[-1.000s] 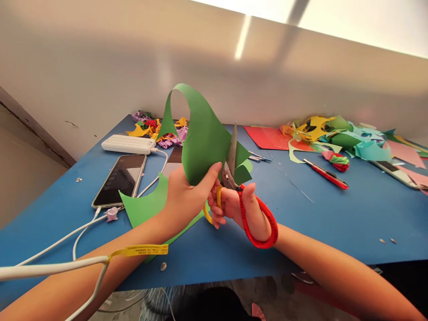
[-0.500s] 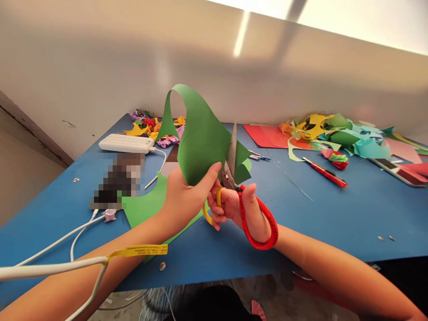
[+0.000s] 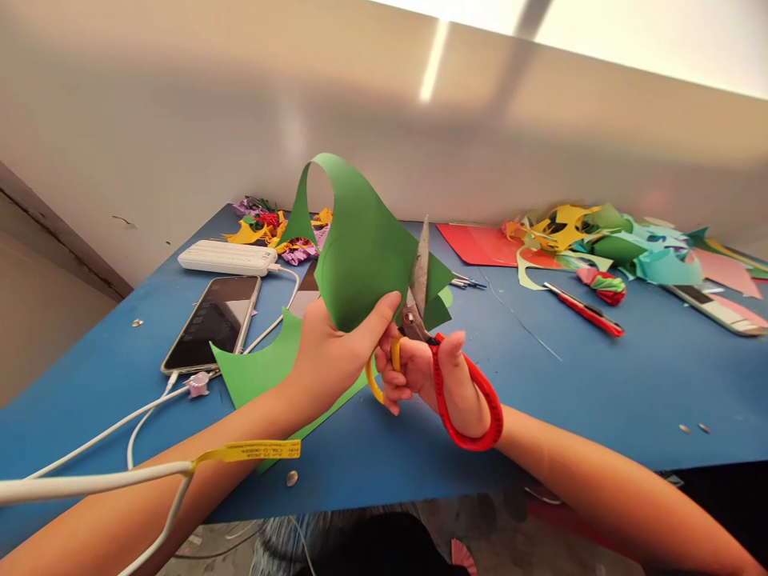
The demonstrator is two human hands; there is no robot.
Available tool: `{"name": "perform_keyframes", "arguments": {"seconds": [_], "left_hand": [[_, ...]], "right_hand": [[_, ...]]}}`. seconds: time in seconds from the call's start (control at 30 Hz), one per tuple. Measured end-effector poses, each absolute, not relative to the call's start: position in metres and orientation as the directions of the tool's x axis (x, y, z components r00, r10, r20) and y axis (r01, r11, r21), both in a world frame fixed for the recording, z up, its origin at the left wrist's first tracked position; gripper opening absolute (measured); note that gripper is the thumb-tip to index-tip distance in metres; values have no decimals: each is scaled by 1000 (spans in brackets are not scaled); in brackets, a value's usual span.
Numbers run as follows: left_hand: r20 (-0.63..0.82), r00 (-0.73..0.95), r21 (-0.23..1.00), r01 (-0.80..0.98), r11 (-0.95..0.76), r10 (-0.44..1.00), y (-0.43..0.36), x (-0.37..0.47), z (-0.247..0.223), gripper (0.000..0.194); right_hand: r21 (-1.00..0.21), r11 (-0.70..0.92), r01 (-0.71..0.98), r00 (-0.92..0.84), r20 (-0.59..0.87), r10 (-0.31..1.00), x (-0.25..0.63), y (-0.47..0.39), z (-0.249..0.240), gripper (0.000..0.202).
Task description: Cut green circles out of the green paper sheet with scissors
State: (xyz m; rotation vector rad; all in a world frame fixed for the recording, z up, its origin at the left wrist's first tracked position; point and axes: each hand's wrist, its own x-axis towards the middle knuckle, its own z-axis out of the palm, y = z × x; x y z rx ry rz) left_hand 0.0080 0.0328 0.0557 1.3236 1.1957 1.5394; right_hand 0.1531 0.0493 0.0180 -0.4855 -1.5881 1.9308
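My left hand (image 3: 342,344) pinches a dark green sheet of paper (image 3: 366,248) between thumb and fingers, holding it above the table. A curved strip of that sheet loops up at its upper left. In my right hand (image 3: 420,376) are scissors (image 3: 420,276) with one red handle and one yellow handle; my thumb is through the red loop and my fingers are at the yellow one. Their blades point upward, with the paper's right part at them. Under my left forearm lies a lighter green sheet (image 3: 258,372) with curved cut edges.
On the left of the blue table (image 3: 576,408) lie a phone (image 3: 210,324), a white power bank (image 3: 228,258) and cables. Paper scraps (image 3: 624,236), a red sheet (image 3: 480,242) and a red utility knife (image 3: 585,310) are at right. A white cable (image 3: 96,482) crosses above my left forearm.
The scissors and my right hand have shifted very slightly right. The green paper stays in my left hand, nearly still.
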Motion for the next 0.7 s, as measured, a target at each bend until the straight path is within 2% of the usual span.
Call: {"name": "perform_keyframes", "arguments": {"seconds": [0.17, 0.7], "left_hand": [[279, -173, 960, 20, -279, 945, 32, 8, 56, 25], [292, -116, 956, 50, -288, 950, 32, 7, 57, 34]], "right_hand": [[-974, -113, -197, -760, 79, 644, 153, 50, 18, 86], [-969, -107, -223, -741, 97, 665, 153, 49, 14, 85]]}}
